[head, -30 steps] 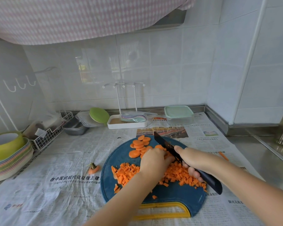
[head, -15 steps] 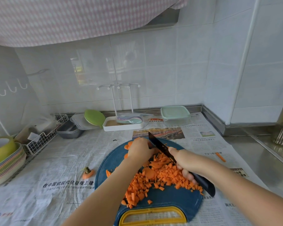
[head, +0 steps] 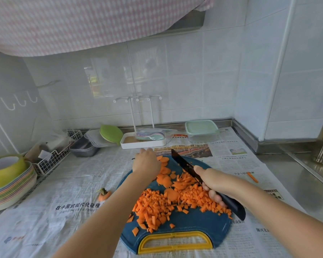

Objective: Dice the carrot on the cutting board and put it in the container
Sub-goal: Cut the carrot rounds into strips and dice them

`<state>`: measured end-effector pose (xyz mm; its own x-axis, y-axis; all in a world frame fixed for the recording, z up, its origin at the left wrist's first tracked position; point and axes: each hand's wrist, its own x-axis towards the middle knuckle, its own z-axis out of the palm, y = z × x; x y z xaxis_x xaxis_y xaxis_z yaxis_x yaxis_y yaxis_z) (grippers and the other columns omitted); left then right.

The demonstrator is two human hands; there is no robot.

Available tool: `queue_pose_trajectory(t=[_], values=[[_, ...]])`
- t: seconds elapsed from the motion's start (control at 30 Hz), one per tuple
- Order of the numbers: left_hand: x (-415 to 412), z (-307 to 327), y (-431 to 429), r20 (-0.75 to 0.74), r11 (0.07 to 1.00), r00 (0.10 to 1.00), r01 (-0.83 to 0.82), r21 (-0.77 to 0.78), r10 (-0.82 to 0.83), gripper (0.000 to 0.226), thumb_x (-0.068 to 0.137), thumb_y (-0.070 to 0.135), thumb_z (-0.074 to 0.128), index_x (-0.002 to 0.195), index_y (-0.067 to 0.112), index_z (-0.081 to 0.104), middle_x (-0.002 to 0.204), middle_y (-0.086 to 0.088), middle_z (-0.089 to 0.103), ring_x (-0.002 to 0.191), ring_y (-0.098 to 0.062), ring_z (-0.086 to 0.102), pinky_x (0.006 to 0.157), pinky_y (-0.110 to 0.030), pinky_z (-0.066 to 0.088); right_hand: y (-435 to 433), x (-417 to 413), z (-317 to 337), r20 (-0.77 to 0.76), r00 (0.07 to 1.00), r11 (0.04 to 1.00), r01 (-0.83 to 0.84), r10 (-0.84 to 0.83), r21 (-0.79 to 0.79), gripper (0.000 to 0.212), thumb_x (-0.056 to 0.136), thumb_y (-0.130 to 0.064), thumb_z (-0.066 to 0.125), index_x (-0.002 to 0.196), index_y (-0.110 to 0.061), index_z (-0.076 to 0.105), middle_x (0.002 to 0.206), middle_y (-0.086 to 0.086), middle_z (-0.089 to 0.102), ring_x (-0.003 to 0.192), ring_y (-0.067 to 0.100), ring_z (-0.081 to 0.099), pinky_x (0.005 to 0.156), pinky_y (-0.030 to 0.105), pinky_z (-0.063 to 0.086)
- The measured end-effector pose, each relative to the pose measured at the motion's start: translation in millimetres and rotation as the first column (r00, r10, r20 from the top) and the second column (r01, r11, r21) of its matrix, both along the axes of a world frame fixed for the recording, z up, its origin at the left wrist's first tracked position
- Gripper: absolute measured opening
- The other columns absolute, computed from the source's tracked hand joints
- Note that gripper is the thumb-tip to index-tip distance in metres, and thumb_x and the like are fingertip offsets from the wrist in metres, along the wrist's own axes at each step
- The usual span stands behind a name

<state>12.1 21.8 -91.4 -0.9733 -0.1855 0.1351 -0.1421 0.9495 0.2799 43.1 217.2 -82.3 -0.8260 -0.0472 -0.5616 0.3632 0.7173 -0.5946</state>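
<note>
Now, carrot slices (head: 165, 171) between left fingers (head: 143, 152), knife (head: 184, 164)

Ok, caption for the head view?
Right hand grips knife over diced carrot on cutting board; left hand beside round slices.

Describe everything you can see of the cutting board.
The cutting board is dark blue, rounded, plastic-looking, with a yellow handle at its near edge. It lies flat on newspaper. Its middle holds diced carrot, its far part round slices. The left hand reaches over its far-left edge; the knife, in the right hand, crosses its right side.
</note>
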Motion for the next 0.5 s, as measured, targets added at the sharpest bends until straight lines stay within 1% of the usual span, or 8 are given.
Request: queue_pose_trajectory(t=[0.03,0.07,0.13,0.2,0.27,0.4,0.5], values=[[5.5,3.8,-0.6,-0.026,0.998,0.999,0.043,0.047,-0.042,0.027,0.092,0.025,0.056,0.116,0.012,0.056,0.118,-0.008,0.053,0.106,-0.024,0.054,0.083,-0.030,0.047,0.6,-0.4,-0.2,0.001,1.000,1.000,-0.001,0.001,-0.004,0.068,0.096,-0.068,0.021,0.071,-0.010,0.046,0.047,0.004,0.044,0.038,0.017,0.041,0.047,0.025,0.039],[11.0,6.8,1.1,-0.015,0.987,0.992,0.123,0.104,-0.122,0.027,0.090,0.028,0.061,0.113,0.014,0.057,0.113,-0.004,0.056,0.101,-0.020,0.056,0.080,-0.028,0.048,1.2,-1.3,-1.2,0.002,1.000,1.000,-0.003,0.003,-0.008,0.067,0.096,-0.068,0.021,0.071,-0.011,0.046,0.046,0.004,0.044,0.037,0.017,0.040,0.046,0.025,0.038],[23.4,9.8,9.4,0.096,0.950,0.954,0.268,0.161,-0.285,0.027,0.084,0.035,0.069,0.102,0.017,0.061,0.101,0.001,0.063,0.091,-0.014,0.060,0.079,-0.028,0.052,3.1,-1.6,-2.2,0.005,1.000,1.000,0.001,-0.001,-0.027,0.066,0.096,-0.069,0.023,0.072,-0.011,0.046,0.042,0.002,0.043,0.032,0.015,0.039,0.043,0.023,0.038],[30.4,5.0,17.5,0.189,0.930,0.916,0.325,0.172,-0.355,0.033,0.080,0.040,0.072,0.101,0.016,0.063,0.100,0.000,0.066,0.092,-0.015,0.061,0.084,-0.030,0.053,6.2,-2.0,-2.4,0.009,1.000,0.999,0.011,-0.010,-0.052,0.065,0.096,-0.069,0.024,0.072,-0.012,0.045,0.041,0.000,0.041,0.030,0.014,0.037,0.041,0.020,0.036],[32.6,-5.5,21.3,0.201,0.929,0.911,0.330,0.167,-0.359,0.038,0.080,0.041,0.072,0.107,0.016,0.063,0.103,0.000,0.065,0.094,-0.015,0.060,0.084,-0.030,0.052,8.7,-0.2,-2.3,0.015,1.000,0.996,0.013,-0.012,-0.085,0.064,0.096,-0.069,0.025,0.069,-0.014,0.044,0.041,-0.001,0.041,0.031,0.013,0.036,0.041,0.019,0.036],[33.4,-17.4,27.6,0.114,0.941,0.947,0.273,0.198,-0.299,0.040,0.080,0.039,0.072,0.111,0.015,0.063,0.094,0.003,0.063,0.087,-0.014,0.060,0.082,-0.032,0.055,11.6,4.7,-6.2,-0.017,1.000,0.991,0.016,-0.018,-0.135,0.063,0.096,-0.067,0.027,0.065,-0.015,0.044,0.043,-0.001,0.043,0.033,0.014,0.037,0.042,0.020,0.036],[33.5,-16.9,33.4,0.099,0.948,0.955,0.258,0.188,-0.280,0.040,0.082,0.038,0.071,0.114,0.015,0.063,0.100,-0.002,0.067,0.089,-0.015,0.062,0.080,-0.030,0.055,16.1,7.5,-4.8,-0.058,0.998,0.987,0.013,-0.023,-0.158,0.063,0.097,-0.066,0.027,0.067,-0.014,0.044,0.042,-0.001,0.042,0.033,0.014,0.036,0.041,0.020,0.036]])
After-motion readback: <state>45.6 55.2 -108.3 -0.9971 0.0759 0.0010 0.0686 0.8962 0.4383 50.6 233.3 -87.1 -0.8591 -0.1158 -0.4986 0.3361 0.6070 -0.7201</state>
